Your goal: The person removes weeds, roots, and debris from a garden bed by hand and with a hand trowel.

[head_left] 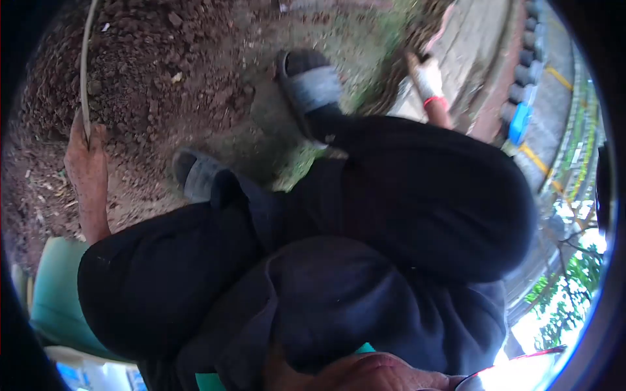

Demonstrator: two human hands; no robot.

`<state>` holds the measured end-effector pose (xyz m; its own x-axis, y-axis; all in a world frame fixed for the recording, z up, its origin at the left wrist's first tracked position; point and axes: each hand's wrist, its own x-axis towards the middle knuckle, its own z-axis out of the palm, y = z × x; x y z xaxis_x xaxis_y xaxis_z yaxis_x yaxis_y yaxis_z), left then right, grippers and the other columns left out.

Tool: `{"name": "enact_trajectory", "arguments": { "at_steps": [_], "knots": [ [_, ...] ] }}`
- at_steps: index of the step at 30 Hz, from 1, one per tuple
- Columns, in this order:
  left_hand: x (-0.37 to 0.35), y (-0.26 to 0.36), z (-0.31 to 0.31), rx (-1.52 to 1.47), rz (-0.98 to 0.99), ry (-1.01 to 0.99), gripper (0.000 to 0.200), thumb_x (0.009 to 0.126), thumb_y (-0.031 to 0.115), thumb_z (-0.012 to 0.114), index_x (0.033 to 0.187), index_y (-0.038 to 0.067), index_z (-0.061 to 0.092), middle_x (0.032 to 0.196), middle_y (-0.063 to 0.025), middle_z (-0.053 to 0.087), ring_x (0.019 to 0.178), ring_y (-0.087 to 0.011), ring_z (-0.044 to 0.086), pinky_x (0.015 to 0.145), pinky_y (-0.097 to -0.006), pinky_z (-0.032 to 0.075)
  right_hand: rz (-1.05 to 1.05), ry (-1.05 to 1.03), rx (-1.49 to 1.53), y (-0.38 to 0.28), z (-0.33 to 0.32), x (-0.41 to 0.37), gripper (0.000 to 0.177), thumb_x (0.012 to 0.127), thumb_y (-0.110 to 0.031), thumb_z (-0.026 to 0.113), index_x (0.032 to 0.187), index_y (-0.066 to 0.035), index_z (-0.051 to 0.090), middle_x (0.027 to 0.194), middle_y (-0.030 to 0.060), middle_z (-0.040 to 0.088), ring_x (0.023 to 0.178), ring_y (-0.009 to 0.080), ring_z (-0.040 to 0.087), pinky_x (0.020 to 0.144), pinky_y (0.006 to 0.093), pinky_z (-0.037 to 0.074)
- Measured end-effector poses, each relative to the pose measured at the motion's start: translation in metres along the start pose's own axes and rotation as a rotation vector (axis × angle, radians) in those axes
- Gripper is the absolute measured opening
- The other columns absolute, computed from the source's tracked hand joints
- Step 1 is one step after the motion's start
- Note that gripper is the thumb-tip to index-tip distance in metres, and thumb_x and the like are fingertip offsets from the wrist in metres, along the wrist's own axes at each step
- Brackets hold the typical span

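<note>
A thin pale rod [85, 62] runs up from my left hand [87, 163], whose fingers are closed round its lower end over loose brown soil [156, 72]. On the other side, my right hand [427, 77] has a whitish covering and a red band [435, 101] at the wrist. It is at the border between the dirt and a pale concrete strip [473, 39]. Its fingers look bent together by a small dark spot; what they grip is too small to tell.
Two grey sandals [316, 88] stand on the ground between the hands, below dark-clothed knees [437, 195]. Dark rounded objects and a blue object [520, 124] line the kerb at the right, beside a road [554, 98]. A green surface [62, 293] shows at the lower left.
</note>
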<state>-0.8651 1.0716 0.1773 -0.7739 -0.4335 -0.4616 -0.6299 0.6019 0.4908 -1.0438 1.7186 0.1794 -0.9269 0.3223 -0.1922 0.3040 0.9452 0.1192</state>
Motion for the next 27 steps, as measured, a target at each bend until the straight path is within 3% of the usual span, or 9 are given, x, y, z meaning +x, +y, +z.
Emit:
{"name": "enact_trajectory", "arguments": {
  "at_steps": [4,6,12,14,16,17,18,22,27],
  "knots": [
    [0.009,0.061,-0.038,0.396,0.1,0.048,0.047,0.1,0.024,0.053,0.142,0.004,0.046,0.087,-0.0074,0.07,0.056,-0.011,0.057,0.054,-0.0279,0.047,-0.013,0.067,-0.003,0.021,0.008,0.018,0.083,0.084,-0.07,0.055,0.115,0.007,0.059,0.112,0.0321,0.063,0.109,0.0439,0.061,0.093,0.0455,0.048],
    [0.018,0.092,-0.056,0.412,0.069,0.018,0.048,0.099,0.022,0.053,0.143,0.003,0.044,0.088,-0.0079,0.069,0.056,-0.0111,0.056,0.053,-0.0277,0.046,-0.067,0.085,-0.054,0.015,0.008,0.036,0.078,0.085,-0.065,0.057,0.116,0.005,0.058,0.112,0.032,0.063,0.109,0.0438,0.061,0.093,0.0461,0.048],
    [0.05,0.142,-0.089,0.431,0.144,0.035,0.057,0.091,0.017,0.058,0.141,-0.003,0.041,0.078,-0.0167,0.065,0.057,-0.0202,0.062,0.05,-0.035,0.048,0.186,0.26,0.516,-0.031,-0.003,0.046,0.056,0.087,-0.047,0.064,0.113,0.001,0.056,0.106,0.0329,0.063,0.103,0.0458,0.061,0.088,0.0491,0.049],
    [0.057,0.169,-0.097,0.709,0.203,0.026,0.059,0.087,0.01,0.054,0.142,-0.004,0.04,0.083,-0.0202,0.066,0.063,-0.0252,0.065,0.054,-0.0377,0.052,0.171,0.093,0.534,-0.019,0.02,0.051,0.066,0.086,-0.054,0.062,0.118,0.004,0.056,0.111,0.0322,0.062,0.107,0.0436,0.061,0.091,0.0471,0.047],
    [0.051,0.211,-0.09,0.517,0.047,0.085,0.059,0.084,0.008,0.051,0.141,-0.002,0.041,0.089,-0.0246,0.066,0.07,-0.0338,0.066,0.065,-0.043,0.054,0.16,0.009,0.502,0.009,0.029,0.072,0.076,0.085,-0.06,0.061,0.122,0.006,0.056,0.116,0.0316,0.061,0.112,0.0415,0.06,0.094,0.0451,0.046],
    [0.064,0.204,-0.095,0.503,0.135,0.124,0.057,0.083,0.01,0.05,0.139,-0.002,0.043,0.094,-0.0299,0.066,0.08,-0.0409,0.067,0.074,-0.0471,0.054,0.133,0.038,0.537,0.009,0.024,0.071,0.071,0.085,-0.053,0.064,0.124,0.005,0.054,0.109,0.0301,0.064,0.106,0.0444,0.061,0.091,0.0467,0.048],
    [0.076,0.205,-0.1,0.579,0.149,0.124,0.057,0.083,0.01,0.049,0.138,-0.002,0.045,0.096,-0.0313,0.066,0.082,-0.0421,0.066,0.075,-0.0478,0.053,0.104,0.067,0.564,0.006,0.022,0.066,0.067,0.086,-0.047,0.066,0.126,0.005,0.051,0.101,0.0287,0.066,0.101,0.0474,0.063,0.088,0.0483,0.049],
    [0.094,0.224,-0.091,0.78,0.146,0.163,0.053,0.081,0.009,0.049,0.132,-0.003,0.051,0.1,-0.0349,0.064,0.094,-0.0461,0.065,0.082,-0.051,0.052,0.205,0.052,0.644,0.008,0.023,0.061,0.074,0.086,-0.048,0.067,0.131,0.007,0.048,0.127,0.0293,0.056,0.119,0.0404,0.055,0.1,0.0427,0.043],
    [0.098,0.237,-0.057,0.763,0.205,0.253,0.052,0.079,0.01,0.053,0.129,-0.003,0.053,0.1,-0.034,0.065,0.095,-0.046,0.064,0.085,-0.0499,0.052,0.155,0.159,0.726,0.006,0.013,0.059,0.073,0.083,-0.043,0.071,0.128,0.01,0.048,0.122,0.0334,0.057,0.113,0.0445,0.058,0.094,0.046,0.046]
  ]
}}
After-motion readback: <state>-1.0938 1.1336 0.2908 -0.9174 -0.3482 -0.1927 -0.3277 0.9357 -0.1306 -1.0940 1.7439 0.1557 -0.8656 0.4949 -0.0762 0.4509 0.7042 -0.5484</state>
